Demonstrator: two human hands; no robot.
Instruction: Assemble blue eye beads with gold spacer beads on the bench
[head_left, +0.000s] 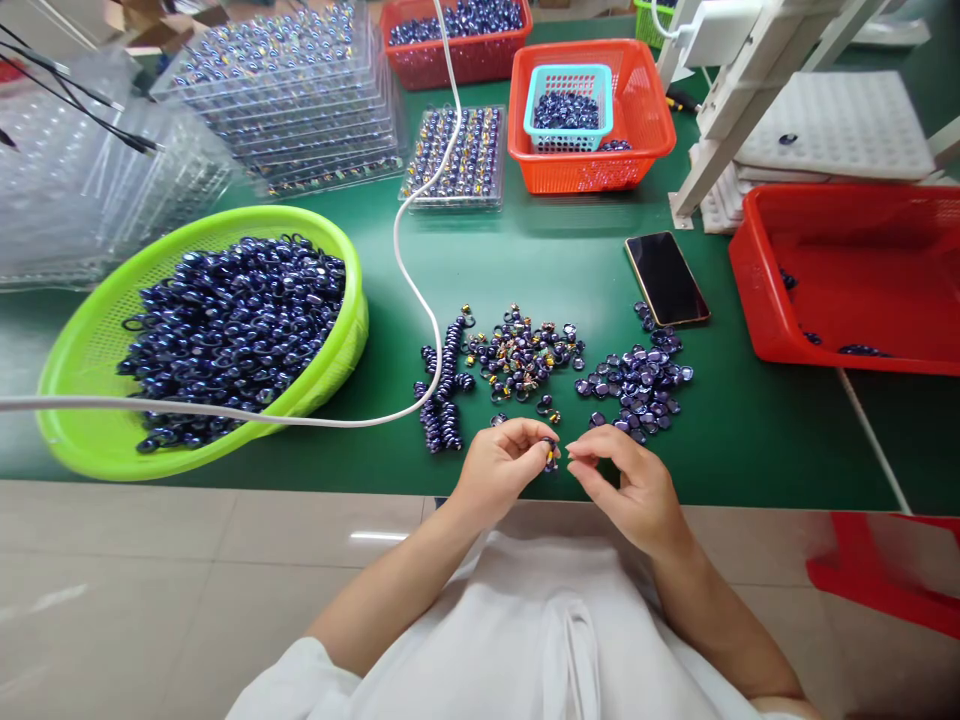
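Note:
Near the table's front edge, my left hand (508, 468) pinches a small dark-blue and gold ring-like piece (550, 455) between thumb and forefinger. Just to its right is my right hand (626, 480), its thumb and forefinger curved with a small gap and nothing visible between them. Beyond my hands lies a pile of dark-blue ring pieces with gold parts (521, 355). To the right of that pile are loose flat, shiny dark-blue caps (637, 390). Dark-blue rings stacked in rows (448, 385) lie to the left.
A green basket (67, 350) full of dark-blue rings stands left, crossed by a white cable (409, 250). Behind are stacked clear trays (315, 110), a filled tray (457, 155) and an orange basket (592, 175). A phone (667, 278) and red bin (862, 260) are right.

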